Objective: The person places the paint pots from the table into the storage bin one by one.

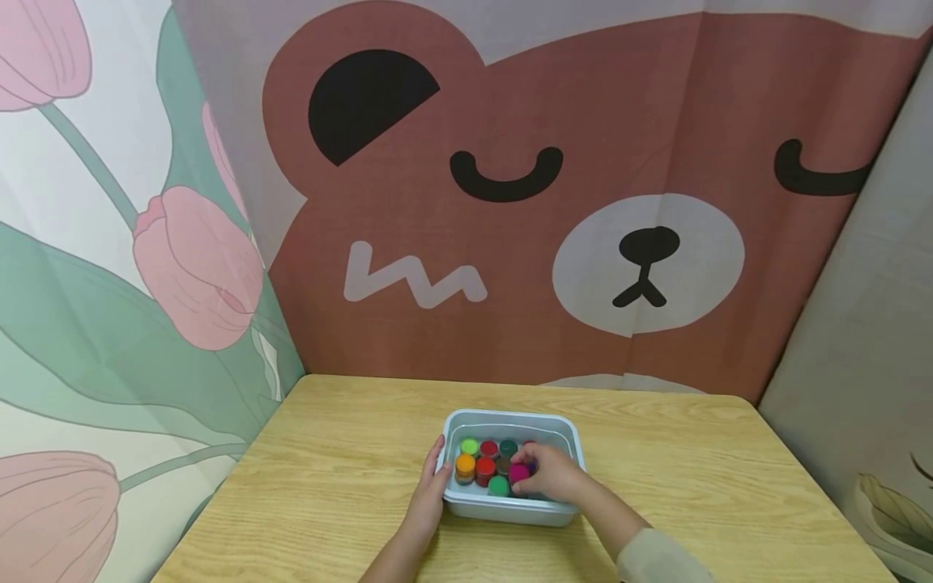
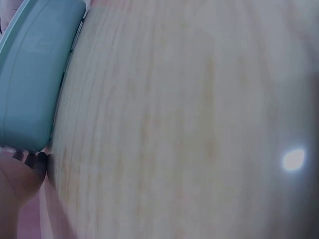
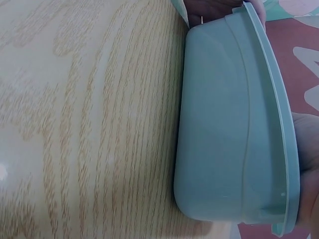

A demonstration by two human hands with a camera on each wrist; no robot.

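A light blue-grey plastic bin (image 1: 510,512) stands on the wooden table with several small round jars in it, their lids in different colours. My left hand (image 1: 426,498) holds the bin's left side, its thumb near the rim. Inside, toward the right, my right hand (image 1: 552,474) pinches a small jar with a magenta lid (image 1: 519,473) between thumb and fingers. Close by are a green-lidded jar (image 1: 499,486), a red jar (image 1: 484,470) and an orange jar (image 1: 465,467). The right hand covers part of the jars at the right end.
The wooden table (image 1: 350,453) stretches around the bin on all sides. Behind it hangs a cloth with a bear face (image 1: 510,243), and a tulip-patterned cloth (image 1: 197,267) hangs at the left. A grey-beige cloth (image 1: 860,308) borders the right.
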